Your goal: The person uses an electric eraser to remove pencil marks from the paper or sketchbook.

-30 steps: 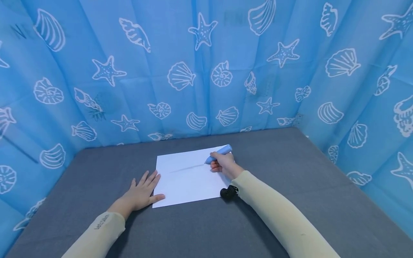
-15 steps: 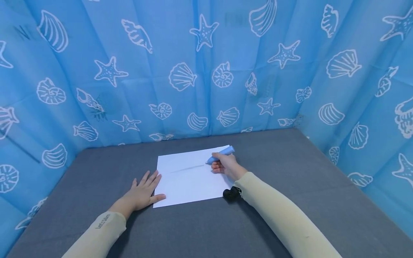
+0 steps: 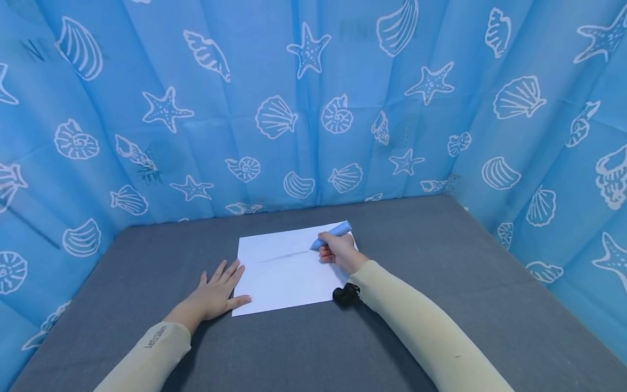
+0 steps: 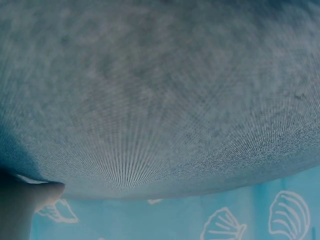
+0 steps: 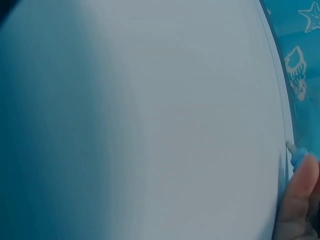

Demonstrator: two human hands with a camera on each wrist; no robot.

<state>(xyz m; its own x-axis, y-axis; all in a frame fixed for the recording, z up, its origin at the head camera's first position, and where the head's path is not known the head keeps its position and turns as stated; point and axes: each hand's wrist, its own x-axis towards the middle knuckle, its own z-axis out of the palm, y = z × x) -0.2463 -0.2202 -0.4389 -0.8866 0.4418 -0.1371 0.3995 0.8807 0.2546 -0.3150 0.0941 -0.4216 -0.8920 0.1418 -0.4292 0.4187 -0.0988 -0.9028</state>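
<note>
A white sheet of paper (image 3: 284,288) lies on the grey cloth-covered table, a faint straight line (image 3: 284,256) running across its upper half. My right hand (image 3: 343,253) pinches a thick blue pen (image 3: 337,230) between thumb and fingers. The pen leans back to the right, its tip at the line's right end. In the right wrist view the pale tip (image 5: 290,146) shows beyond the thumb, at the end of a thin dark line. My left hand (image 3: 215,291) lies flat with fingers spread at the paper's left edge, its thumb over the lower left corner.
Grey cloth (image 3: 294,354) covers the table around the paper. A blue curtain (image 3: 220,109) with white shells and starfish stands along the back and both sides. A small black device (image 3: 345,294) sits at my right wrist, over the paper's lower right corner.
My right hand and the pen shift very slightly left over the last half second. The left hand, the paper and the line look the same.
</note>
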